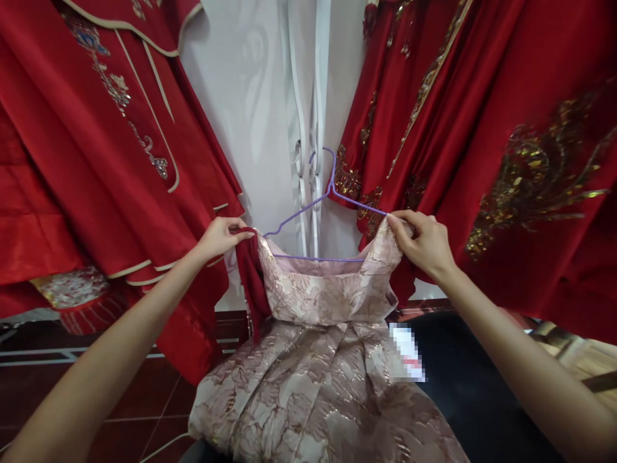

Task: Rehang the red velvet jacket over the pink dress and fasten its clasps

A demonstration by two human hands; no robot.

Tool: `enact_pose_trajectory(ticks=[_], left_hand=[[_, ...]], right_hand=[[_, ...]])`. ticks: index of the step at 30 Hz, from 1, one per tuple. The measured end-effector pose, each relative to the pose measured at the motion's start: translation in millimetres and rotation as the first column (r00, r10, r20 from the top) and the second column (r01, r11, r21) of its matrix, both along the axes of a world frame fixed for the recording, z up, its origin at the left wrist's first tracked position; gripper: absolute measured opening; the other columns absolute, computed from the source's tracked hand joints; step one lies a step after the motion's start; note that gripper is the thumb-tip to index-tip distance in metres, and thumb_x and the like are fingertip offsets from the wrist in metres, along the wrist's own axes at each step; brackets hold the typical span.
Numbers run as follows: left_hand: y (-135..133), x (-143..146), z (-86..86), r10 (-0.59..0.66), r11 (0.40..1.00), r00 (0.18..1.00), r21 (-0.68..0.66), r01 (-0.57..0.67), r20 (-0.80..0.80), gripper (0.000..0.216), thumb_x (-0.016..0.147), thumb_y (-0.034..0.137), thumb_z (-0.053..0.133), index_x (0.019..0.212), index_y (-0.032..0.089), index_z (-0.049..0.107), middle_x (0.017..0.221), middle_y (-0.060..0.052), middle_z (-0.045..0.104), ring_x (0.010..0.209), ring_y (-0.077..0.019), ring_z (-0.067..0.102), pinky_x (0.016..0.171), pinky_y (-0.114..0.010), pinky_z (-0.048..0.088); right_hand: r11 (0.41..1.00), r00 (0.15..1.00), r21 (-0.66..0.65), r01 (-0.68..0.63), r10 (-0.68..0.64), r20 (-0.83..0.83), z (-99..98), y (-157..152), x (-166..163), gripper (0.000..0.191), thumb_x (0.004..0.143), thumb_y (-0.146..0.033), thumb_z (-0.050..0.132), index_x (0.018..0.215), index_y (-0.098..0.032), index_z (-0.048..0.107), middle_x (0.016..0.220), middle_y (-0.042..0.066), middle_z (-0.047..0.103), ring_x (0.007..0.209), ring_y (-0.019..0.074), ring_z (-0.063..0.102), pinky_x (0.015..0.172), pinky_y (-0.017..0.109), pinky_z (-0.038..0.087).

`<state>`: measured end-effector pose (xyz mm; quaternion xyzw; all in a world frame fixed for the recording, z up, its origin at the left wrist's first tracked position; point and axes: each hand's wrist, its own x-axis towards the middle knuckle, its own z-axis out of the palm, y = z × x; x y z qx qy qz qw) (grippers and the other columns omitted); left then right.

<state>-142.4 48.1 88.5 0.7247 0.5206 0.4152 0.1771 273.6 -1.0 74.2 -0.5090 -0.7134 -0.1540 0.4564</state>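
Observation:
A pale pink brocade dress (313,299) with a pleated skirt is spread out in front of me, its bodice on a purple hanger (308,207). My left hand (222,236) pinches dark red fabric (251,276) at the left shoulder of the dress. On the other side, my right hand (424,241) grips the right shoulder of the dress, close to the hanger's arm. The hanger's hook points up, away from me. From the right side of the bodice hangs a white tag (407,352), its print blurred out.
Red embroidered gowns (159,128) hang on the left, and more red gowns with gold sequins (525,173) hang on the right. Behind the hanger stands a white cabinet (250,96) with curved handles. Dark red floor tiles (139,392) show at lower left.

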Motion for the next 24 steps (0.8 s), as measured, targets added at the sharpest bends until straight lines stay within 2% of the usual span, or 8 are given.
enact_pose_trajectory(ticks=[3,6,9,12,14,17,21,24], left_hand=[[0,9,-2.1,-0.081,0.997,0.997,-0.02,0.081,0.016,0.033,0.063,0.046,0.076,0.073,0.015,0.068,0.073,-0.006,0.068,0.067,-0.0169,0.059,0.069,-0.03,0.046],[-7,16,2.8,-0.134,0.991,0.991,-0.015,0.134,0.0,0.037,0.061,0.05,0.077,0.07,0.015,0.067,0.079,-0.008,0.07,0.076,-0.0198,0.062,0.077,-0.033,0.048],[-14,11,6.3,-0.189,0.977,0.982,-0.097,0.19,0.027,0.038,0.062,0.051,0.077,0.072,0.016,0.065,0.087,-0.01,0.071,0.085,-0.0227,0.063,0.084,-0.036,0.048],[-17,2,1.6,-0.262,0.949,0.965,-0.179,0.261,0.021,0.035,0.063,0.049,0.077,0.07,0.017,0.063,0.094,-0.009,0.072,0.094,-0.0234,0.063,0.088,-0.036,0.046],[-15,0,-3.3,-0.307,0.935,0.952,-0.193,0.298,-0.014,0.034,0.064,0.048,0.076,0.067,0.017,0.061,0.09,-0.006,0.071,0.092,-0.0217,0.062,0.085,-0.033,0.045],[-10,9,-3.4,-0.316,0.935,0.946,-0.193,0.297,-0.07,0.031,0.067,0.046,0.073,0.065,0.018,0.06,0.076,-0.003,0.068,0.077,-0.0174,0.06,0.073,-0.028,0.045],[-8,31,12.9,-0.349,0.928,0.918,-0.205,0.311,-0.187,0.026,0.067,0.042,0.072,0.066,0.017,0.066,0.068,-0.002,0.065,0.066,-0.0149,0.056,0.063,-0.026,0.042],[-9,51,20.4,-0.354,0.919,0.913,-0.255,0.3,-0.201,0.023,0.065,0.038,0.073,0.069,0.016,0.069,0.065,-0.002,0.065,0.063,-0.0161,0.058,0.061,-0.027,0.043]], right_hand=[[1.0,1.0,0.019,0.017,-0.017,0.013,-3.0,0,-1,0.031,0.093,-0.043,0.044,0.095,-0.022,0.067,0.086,0.007,0.071,0.078,0.0236,0.064,0.078,0.038,0.043],[0.998,0.999,0.043,0.037,-0.039,0.036,-3.0,-4,0,0.032,0.094,-0.043,0.043,0.097,-0.022,0.067,0.086,0.008,0.071,0.08,0.0245,0.063,0.078,0.039,0.042],[0.995,0.998,0.08,0.054,-0.056,0.027,-4.2,-5,1,0.033,0.094,-0.044,0.043,0.096,-0.022,0.067,0.085,0.008,0.071,0.08,0.0248,0.063,0.077,0.039,0.042],[0.995,0.999,0.089,0.039,-0.037,-0.019,-11.0,-1,-4,0.033,0.093,-0.046,0.045,0.093,-0.022,0.067,0.082,0.007,0.071,0.077,0.0239,0.063,0.076,0.038,0.042],[0.996,0.999,0.083,0.014,-0.01,-0.05,-16.8,2,-8,0.033,0.094,-0.046,0.044,0.093,-0.022,0.067,0.082,0.006,0.071,0.076,0.0233,0.064,0.076,0.037,0.043],[0.996,0.998,0.091,0.008,-0.002,-0.061,-21.1,5,-11,0.032,0.094,-0.045,0.044,0.093,-0.022,0.066,0.085,0.006,0.072,0.079,0.0234,0.064,0.078,0.037,0.043],[0.997,0.999,0.08,0.01,-0.006,-0.04,-18.1,5,-9,0.03,0.094,-0.043,0.045,0.093,-0.022,0.066,0.086,0.006,0.072,0.08,0.0239,0.064,0.08,0.037,0.042],[0.998,0.999,0.057,0.005,-0.003,-0.037,-16.1,5,-8,0.03,0.094,-0.042,0.044,0.093,-0.022,0.066,0.086,0.006,0.072,0.08,0.0243,0.064,0.081,0.038,0.042]])
